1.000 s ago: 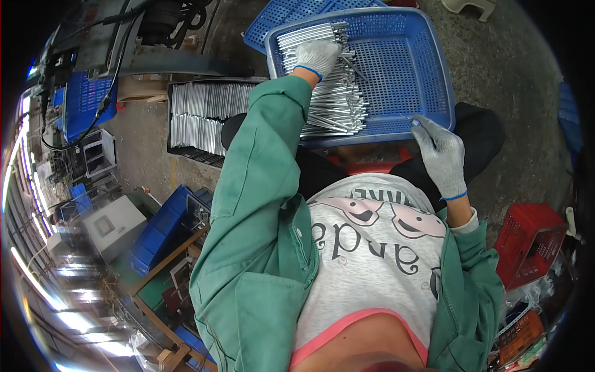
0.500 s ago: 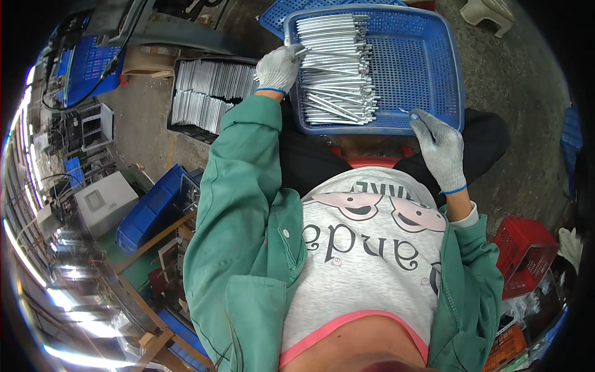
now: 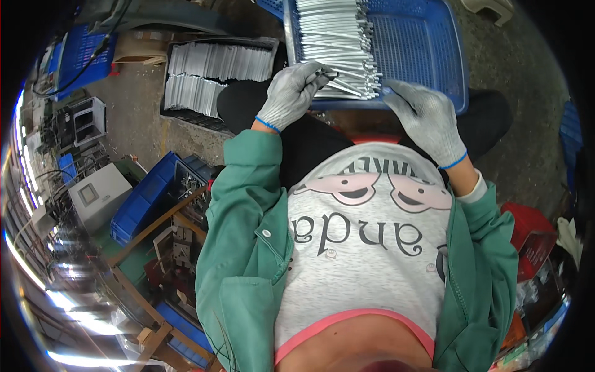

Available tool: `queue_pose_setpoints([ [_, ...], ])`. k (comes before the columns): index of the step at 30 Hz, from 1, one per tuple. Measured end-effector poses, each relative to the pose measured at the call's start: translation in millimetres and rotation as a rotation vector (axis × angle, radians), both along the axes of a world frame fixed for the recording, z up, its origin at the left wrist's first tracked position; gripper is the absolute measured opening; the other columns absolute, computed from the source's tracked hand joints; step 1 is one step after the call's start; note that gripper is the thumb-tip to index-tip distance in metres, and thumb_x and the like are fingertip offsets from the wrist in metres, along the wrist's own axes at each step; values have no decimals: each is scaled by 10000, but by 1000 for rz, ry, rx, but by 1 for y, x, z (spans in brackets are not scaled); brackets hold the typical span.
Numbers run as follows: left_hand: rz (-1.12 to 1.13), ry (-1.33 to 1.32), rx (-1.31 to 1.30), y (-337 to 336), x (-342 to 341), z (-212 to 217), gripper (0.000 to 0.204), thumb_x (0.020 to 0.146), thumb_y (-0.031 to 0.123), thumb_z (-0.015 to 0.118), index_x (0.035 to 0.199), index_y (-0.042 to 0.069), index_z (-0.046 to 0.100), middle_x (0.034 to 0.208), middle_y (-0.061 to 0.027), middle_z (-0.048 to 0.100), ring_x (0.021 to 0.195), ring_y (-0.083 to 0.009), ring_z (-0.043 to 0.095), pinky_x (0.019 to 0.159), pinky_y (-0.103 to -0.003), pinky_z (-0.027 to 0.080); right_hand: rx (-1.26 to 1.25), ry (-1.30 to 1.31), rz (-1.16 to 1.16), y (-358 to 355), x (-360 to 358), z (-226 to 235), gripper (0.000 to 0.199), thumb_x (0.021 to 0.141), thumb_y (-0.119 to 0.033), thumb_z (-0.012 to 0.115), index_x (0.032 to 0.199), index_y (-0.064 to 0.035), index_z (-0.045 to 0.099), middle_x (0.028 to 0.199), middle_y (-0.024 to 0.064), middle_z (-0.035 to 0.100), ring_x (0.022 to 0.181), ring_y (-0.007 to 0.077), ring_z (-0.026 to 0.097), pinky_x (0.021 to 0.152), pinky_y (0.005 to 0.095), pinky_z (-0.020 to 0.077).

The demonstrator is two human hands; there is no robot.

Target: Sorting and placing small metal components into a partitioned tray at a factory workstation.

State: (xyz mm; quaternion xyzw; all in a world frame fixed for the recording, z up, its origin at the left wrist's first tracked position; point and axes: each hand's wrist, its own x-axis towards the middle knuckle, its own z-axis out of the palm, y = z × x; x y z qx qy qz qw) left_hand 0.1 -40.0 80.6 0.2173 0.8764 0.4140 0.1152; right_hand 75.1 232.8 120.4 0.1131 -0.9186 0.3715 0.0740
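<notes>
My left hand point(image 3: 290, 94), in a grey-white knitted glove with a blue cuff, is closed around metal tubes point(image 3: 320, 72) at the near left corner of a blue plastic basket point(image 3: 463, 68). Their dark open ends stick out past the fingers; how many there are is hard to see. Many silvery tubes point(image 3: 334, 40) lie side by side in the basket's left half, the nearest ones askew. Over the basket's near rim, my right hand point(image 3: 427, 115), gloved alike, has thumb and fingers pinched together. Whatever is between those blurred fingertips cannot be made out.
Left of the basket, a black crate point(image 3: 166, 102) holds two rows of stacked metal tubes point(image 3: 220, 62). A red plastic crate point(image 3: 527, 242) stands at the right, a beige stool point(image 3: 489, 9) at the far right. Blue bins point(image 3: 145, 198) and a grey box-shaped machine point(image 3: 99, 193) are on the left.
My left hand has come nearer and right, from the basket's left rim to its near corner, with tubes in it. My right hand has shifted slightly left and up. The view has tilted, so the basket sits higher.
</notes>
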Motion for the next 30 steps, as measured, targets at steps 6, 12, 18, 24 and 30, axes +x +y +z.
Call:
queue_pose_setpoints([
  [6,-92,133,4,10,27,3,205,891,42,674,1094,36,699,898,-95,725,709,-262,650,702,-340,530,49,-73,94,-4,0,9,260,879,-199,752,1071,-26,776,952,114,787,649,208,691,605,284,532],
  [12,-121,319,32,17,36,6,216,852,59,694,1067,61,711,859,-58,712,692,-237,631,728,-332,512,163,11,155,-5,2,9,232,880,-221,748,1038,-54,787,934,78,788,620,186,671,573,269,515],
  [18,-93,465,65,25,40,5,248,780,76,718,1025,116,722,815,13,701,674,-208,620,747,-335,489,310,-41,136,-7,4,4,231,888,-232,735,1030,-59,788,926,60,789,616,180,668,566,265,510],
  [24,-55,540,-123,29,47,10,276,768,138,735,1043,146,717,884,21,711,761,-200,646,794,-361,474,302,-171,160,-11,4,15,229,899,-241,717,1020,-62,791,877,62,783,597,178,660,548,264,500],
  [30,-77,598,-177,28,45,10,286,769,196,749,1051,168,712,909,21,706,811,-198,651,788,-369,464,275,-192,110,-6,-3,13,224,907,-236,703,1015,-62,793,808,62,768,560,177,641,513,256,480],
])
